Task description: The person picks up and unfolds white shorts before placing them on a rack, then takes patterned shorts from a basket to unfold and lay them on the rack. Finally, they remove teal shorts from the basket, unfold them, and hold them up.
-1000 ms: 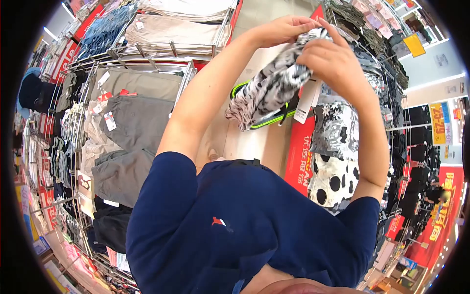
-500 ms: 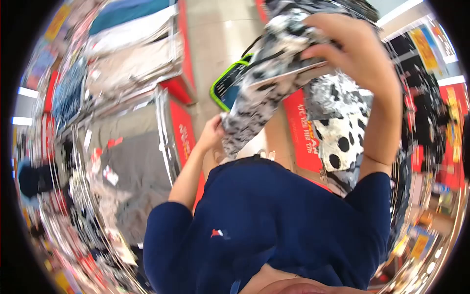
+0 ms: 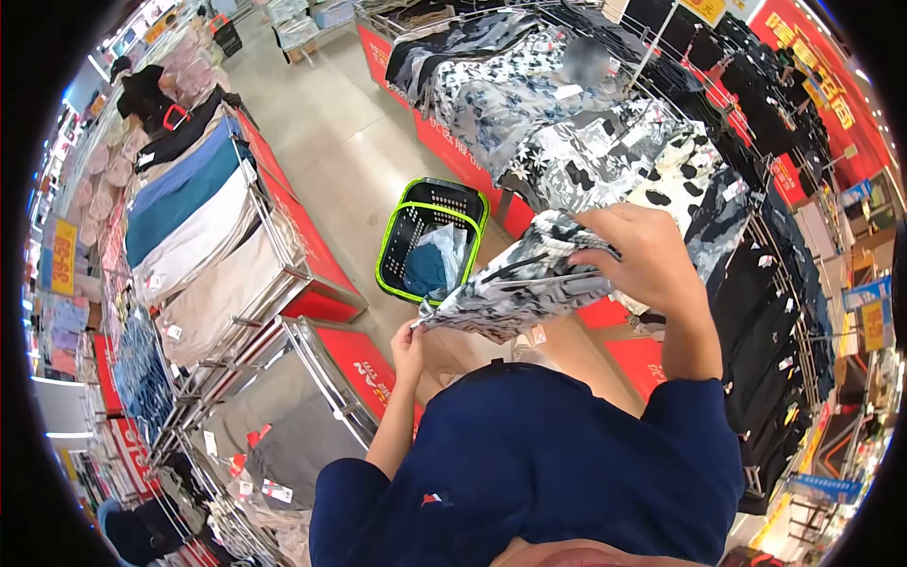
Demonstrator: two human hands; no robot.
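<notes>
A black, white and grey patterned garment (image 3: 518, 291) is stretched between my two hands at waist height. My left hand (image 3: 408, 348) pinches its lower left end. At the other end, my right hand (image 3: 650, 253) is closed on the upper edge, thumb on the near side. Dark cord-like strips run along that edge; the garment's exact kind is hard to make out. Beyond it on the floor stands a black shopping basket (image 3: 385, 250) with a lime-green rim. Inside lie a dark teal cloth (image 3: 425, 271) and a pale one.
Similar patterned garments (image 3: 505, 99) cover a display table ahead and right. On the left, metal-railed racks hold folded teal (image 3: 184, 203), white, beige and grey clothes. Black garments (image 3: 770, 350) line the right side. A tiled aisle (image 3: 331, 123) runs forward; a person in black (image 3: 146, 99) is at far left.
My right hand has lowered the garment, which now lies flatter across my front. My left hand still grips its end. The view has shifted, bringing the whole basket into sight.
</notes>
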